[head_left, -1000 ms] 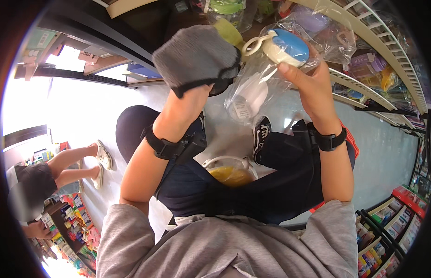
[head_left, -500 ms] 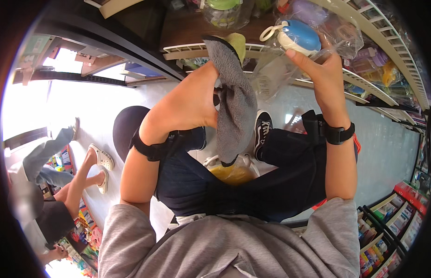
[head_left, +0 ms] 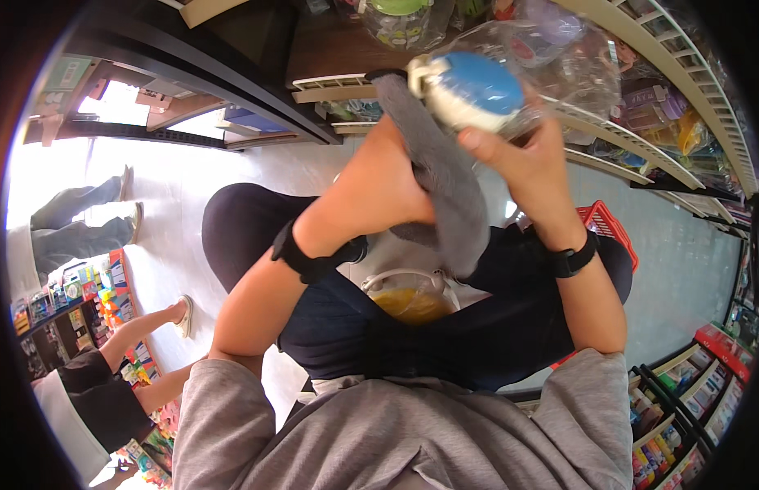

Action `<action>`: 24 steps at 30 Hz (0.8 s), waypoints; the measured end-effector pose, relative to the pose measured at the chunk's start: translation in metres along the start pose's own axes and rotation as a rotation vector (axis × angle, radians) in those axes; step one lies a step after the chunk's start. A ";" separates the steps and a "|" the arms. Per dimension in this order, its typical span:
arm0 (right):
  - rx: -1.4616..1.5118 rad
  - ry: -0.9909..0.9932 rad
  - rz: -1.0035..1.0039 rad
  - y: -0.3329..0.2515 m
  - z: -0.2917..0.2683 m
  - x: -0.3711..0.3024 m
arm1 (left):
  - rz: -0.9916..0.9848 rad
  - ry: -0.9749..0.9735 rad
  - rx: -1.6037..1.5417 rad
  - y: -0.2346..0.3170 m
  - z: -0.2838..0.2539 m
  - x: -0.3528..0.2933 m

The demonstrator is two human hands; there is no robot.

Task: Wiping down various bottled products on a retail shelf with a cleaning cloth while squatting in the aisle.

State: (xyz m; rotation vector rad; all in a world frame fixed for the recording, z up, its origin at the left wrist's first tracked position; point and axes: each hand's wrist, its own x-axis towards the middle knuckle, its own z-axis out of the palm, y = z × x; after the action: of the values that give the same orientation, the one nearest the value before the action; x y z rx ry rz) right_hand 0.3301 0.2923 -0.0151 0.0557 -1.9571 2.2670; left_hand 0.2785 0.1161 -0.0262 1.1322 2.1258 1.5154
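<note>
- The person's left hand point(head_left: 375, 192) was at the grey cloth point(head_left: 454, 175), which had a dark edge at its upper end. The fingers were hidden by the cloth, so I cannot tell whether they were inside it or pinching it from behind.
- The grey cloth hung in a slanting way from the left hand, its lower end above the gap between the knees.
- The right hand point(head_left: 534, 175) was closed around the blue-and-white container point(head_left: 476, 86), with the thumb pressed on its near, white side. The other fingers were mostly covered by the container and its plastic.
- This container was held in the air in front of the shelf point(head_left: 334, 94), tilted, with its blue side up and its pale fitting toward the left. Clear plastic was around it.
- The upper part of the cloth was just beside the left end of the container; whether they were touching, I cannot tell.
- On the shelf, a green-lidded container point(head_left: 400, 20) and a purple item point(head_left: 559, 28) were in clear plastic.
- A yellow item point(head_left: 412, 306), with a white handle near it, was low between the person's legs.
- A red basket point(head_left: 614, 233) was on the floor, beyond the right knee.
- At the left side, a person in dark shorts point(head_left: 110, 400) and another in grey trousers point(head_left: 73, 241) were near a display of colourful goods point(head_left: 65, 302).
</note>
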 end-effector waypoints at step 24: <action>0.056 -0.557 0.614 0.030 -0.027 -0.007 | -0.200 0.408 -1.039 -0.014 -0.033 -0.012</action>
State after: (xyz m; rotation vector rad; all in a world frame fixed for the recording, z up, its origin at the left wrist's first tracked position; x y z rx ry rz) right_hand 0.3345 0.3140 -0.0495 0.1170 -2.4402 2.9439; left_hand 0.2595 0.0837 -0.0275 0.2417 1.1858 2.3998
